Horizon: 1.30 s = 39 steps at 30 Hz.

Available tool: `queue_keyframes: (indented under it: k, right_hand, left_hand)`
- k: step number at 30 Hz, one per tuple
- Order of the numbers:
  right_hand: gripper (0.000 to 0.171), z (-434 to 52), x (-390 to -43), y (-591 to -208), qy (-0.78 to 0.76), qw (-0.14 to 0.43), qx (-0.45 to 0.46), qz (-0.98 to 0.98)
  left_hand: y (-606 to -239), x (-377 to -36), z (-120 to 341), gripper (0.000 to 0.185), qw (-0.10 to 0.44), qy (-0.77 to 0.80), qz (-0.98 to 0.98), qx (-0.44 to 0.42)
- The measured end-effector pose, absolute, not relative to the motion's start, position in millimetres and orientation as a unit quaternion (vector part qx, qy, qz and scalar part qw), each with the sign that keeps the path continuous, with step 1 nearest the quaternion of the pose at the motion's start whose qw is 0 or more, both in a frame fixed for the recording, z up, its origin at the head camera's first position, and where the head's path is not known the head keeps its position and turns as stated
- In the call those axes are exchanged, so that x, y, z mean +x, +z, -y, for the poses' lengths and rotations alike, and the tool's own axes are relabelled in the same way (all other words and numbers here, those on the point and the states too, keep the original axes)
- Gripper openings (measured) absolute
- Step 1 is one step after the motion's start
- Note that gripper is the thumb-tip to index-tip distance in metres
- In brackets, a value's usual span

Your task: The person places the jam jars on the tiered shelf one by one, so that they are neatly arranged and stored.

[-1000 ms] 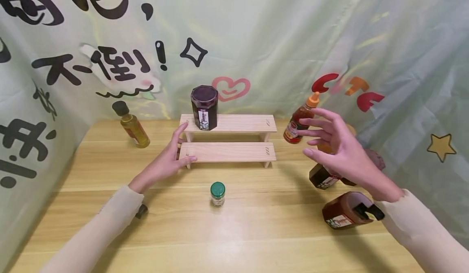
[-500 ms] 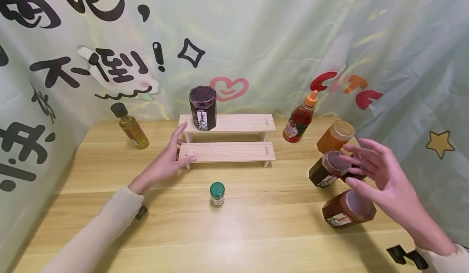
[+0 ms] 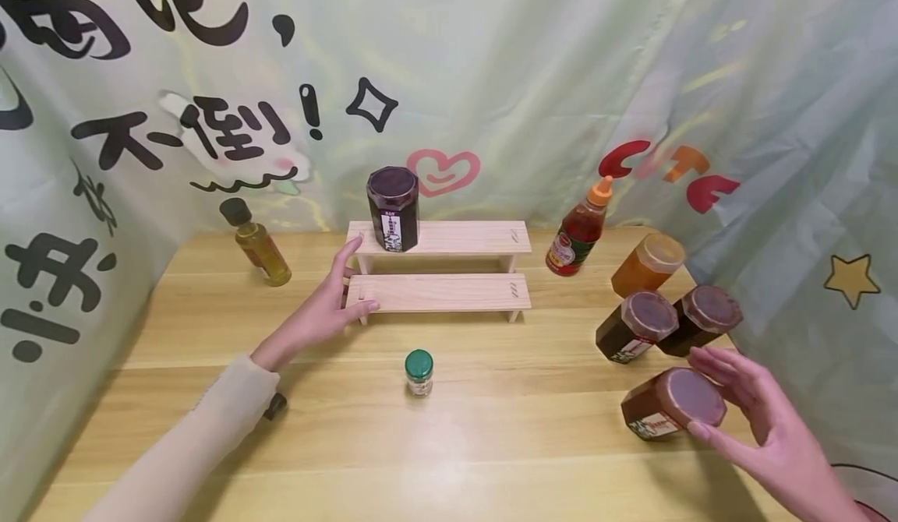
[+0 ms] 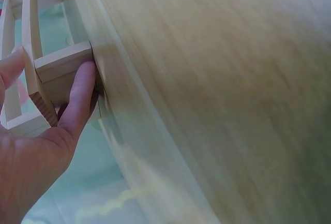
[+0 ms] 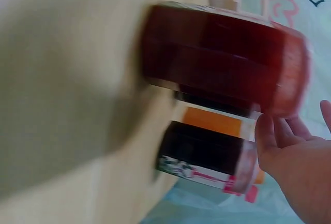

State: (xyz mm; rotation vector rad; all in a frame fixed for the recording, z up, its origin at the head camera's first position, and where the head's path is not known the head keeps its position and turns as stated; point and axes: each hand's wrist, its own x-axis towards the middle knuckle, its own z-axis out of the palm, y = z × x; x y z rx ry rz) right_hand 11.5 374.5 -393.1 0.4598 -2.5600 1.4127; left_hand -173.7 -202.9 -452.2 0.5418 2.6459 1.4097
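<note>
My left hand [image 3: 319,308] grips the left end of a two-step wooden rack [image 3: 449,294], thumb on the lower step. Up close in the left wrist view, a finger [image 4: 80,92] lies along the rack's end support [image 4: 64,63]. On the upper step stands a dark purple jar [image 3: 394,214]. My right hand [image 3: 775,432] is at the right side of a reddish-brown jar [image 3: 648,405], its thumb and fingers spread on either side of the pale lid. The right wrist view has this jar [image 5: 217,58] large, with fingertips [image 5: 265,125] right at its lid edge.
Behind that jar stand two dark jars [image 3: 624,331] [image 3: 694,327] and an amber jar [image 3: 641,269]. A red sauce bottle [image 3: 577,234] is right of the rack, an oil bottle [image 3: 261,249] left. A small green-capped shaker [image 3: 418,374] stands in front. Printed cloth [image 3: 533,93] encloses the table.
My right hand has moved from beside the sauce bottle toward the front right, down to the reddish-brown jar. My left hand has stayed on the rack.
</note>
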Motion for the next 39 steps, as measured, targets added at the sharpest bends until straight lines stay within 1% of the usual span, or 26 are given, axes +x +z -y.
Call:
queue_keyframes:
  k: [10,14,18,21,30,39]
  right_hand:
    - [0.112,-376.2,13.2,-429.8,0.466,0.107,0.132,0.868]
    - [0.115,-374.7,13.8,-437.8,0.448,0.098,0.107,0.882]
    - [0.115,-374.2,16.4,-445.0,0.445,0.089,0.082,0.887]
    - [0.113,-374.3,18.3,-449.4,0.437,0.098,0.064,0.892]
    - [0.106,-367.2,16.9,-451.6,0.406,0.15,0.058,0.9]
    - [0.106,-354.6,12.4,-442.2,0.404,0.162,0.084,0.896]
  left_hand:
    - [-452.5,-173.7,202.2,0.112,0.049,0.473,-0.86,0.184]
    - [-451.7,-173.7,202.9,0.113,0.047,0.474,-0.86,0.182]
    - [-451.7,-173.3,203.1,0.112,0.048,0.468,-0.864,0.18]
    - [-452.1,-173.4,202.8,0.112,0.051,0.467,-0.864,0.182]
    - [-453.1,-174.4,204.0,0.113,0.05,0.467,-0.864,0.182]
    - [-453.1,-175.8,202.9,0.112,0.047,0.466,-0.864,0.185]
